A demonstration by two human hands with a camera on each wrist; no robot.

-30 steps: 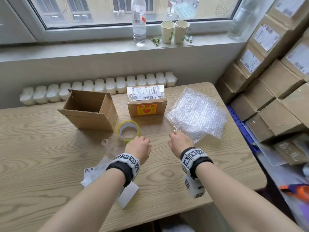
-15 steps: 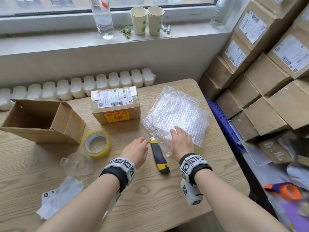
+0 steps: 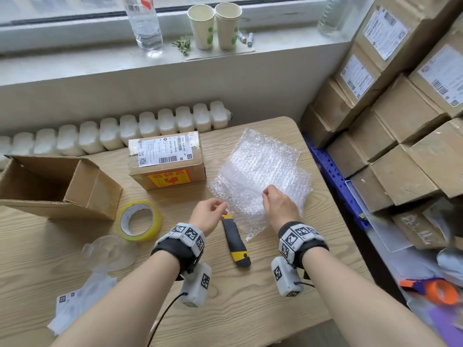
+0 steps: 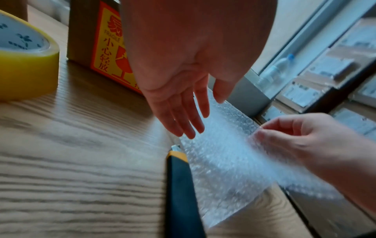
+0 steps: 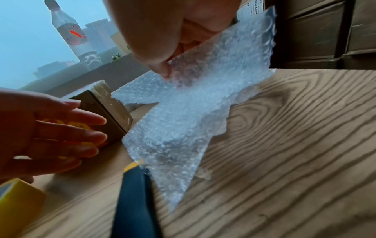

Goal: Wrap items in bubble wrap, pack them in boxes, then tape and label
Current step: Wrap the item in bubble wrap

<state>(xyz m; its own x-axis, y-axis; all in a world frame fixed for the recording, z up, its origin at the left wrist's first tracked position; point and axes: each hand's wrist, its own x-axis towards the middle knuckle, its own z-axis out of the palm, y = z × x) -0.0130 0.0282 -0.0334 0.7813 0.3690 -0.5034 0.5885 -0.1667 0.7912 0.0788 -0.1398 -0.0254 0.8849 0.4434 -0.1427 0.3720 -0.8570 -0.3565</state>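
Right hand [image 3: 279,206]: pinches the near edge of the bubble wrap [image 3: 260,181], lifting the top sheet; the pile spreads beyond its fingers.
Left hand [image 3: 206,216]: fingers straight and spread, empty, just left of the wrap.
Utility knife [image 3: 235,240]: lies between both wrists.

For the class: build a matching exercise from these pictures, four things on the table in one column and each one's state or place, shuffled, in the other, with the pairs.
1. clear bubble wrap sheet
2. yellow roll of packing tape
3. black and yellow utility knife
4. brown open cardboard box

a. lies between the two hands
b. on its side, empty
c. pinched by the right hand
d. flat beside the open box

Pairs: 1-c, 2-d, 3-a, 4-b
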